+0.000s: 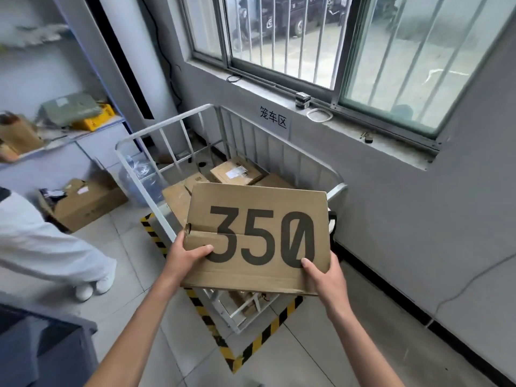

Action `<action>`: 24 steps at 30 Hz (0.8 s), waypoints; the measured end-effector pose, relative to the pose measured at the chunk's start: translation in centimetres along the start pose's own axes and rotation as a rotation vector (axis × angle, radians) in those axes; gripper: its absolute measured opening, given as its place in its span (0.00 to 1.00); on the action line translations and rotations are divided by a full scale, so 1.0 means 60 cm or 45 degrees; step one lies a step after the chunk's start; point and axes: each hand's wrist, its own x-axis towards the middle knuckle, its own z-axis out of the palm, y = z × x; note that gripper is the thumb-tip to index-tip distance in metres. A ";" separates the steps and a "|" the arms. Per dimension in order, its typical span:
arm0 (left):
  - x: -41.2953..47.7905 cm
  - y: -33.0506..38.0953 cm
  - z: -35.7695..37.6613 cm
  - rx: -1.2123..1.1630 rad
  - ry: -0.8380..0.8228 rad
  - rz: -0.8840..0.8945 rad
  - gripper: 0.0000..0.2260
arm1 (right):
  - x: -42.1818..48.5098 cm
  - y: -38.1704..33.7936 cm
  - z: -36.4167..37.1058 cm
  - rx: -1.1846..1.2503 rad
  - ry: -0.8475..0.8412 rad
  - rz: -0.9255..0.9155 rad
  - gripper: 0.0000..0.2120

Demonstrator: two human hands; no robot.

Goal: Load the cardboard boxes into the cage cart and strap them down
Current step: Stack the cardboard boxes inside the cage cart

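A flat brown cardboard box printed "350" (257, 236) is held above the near end of the white metal cage cart (164, 127). My left hand (185, 254) grips its near left corner, thumb on top. My right hand (325, 275) grips the near right corner, thumb on the lid. Down inside the cart lie several other cardboard boxes, among them a labelled one (236, 171) at the far end. The held box hides the middle of the cart. A black strap (332, 223) shows at the cart's right post.
Yellow-black floor tape (252, 350) outlines the cart's spot under a barred window (307, 37). An open carton (86, 201) sits on the floor at left below a shelf with parcels (72, 108). Another person in white (42, 247) stands at left. A dark bin (42, 350) is near left.
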 end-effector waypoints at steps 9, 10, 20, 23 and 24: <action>0.118 -0.006 -0.068 -0.058 0.144 -0.131 0.21 | 0.123 -0.046 0.133 -0.086 -0.108 0.007 0.31; 0.135 -0.003 -0.072 -0.063 0.154 -0.137 0.21 | 0.139 -0.051 0.146 -0.085 -0.113 0.012 0.30; 0.304 -0.014 -0.159 -0.072 0.191 -0.215 0.20 | 0.237 -0.112 0.302 -0.101 -0.163 0.041 0.21; 0.373 -0.022 -0.204 -0.039 0.146 -0.214 0.18 | 0.257 -0.121 0.375 -0.086 -0.133 0.072 0.20; 0.398 -0.024 -0.219 -0.033 0.128 -0.206 0.18 | 0.262 -0.125 0.397 -0.076 -0.123 0.080 0.20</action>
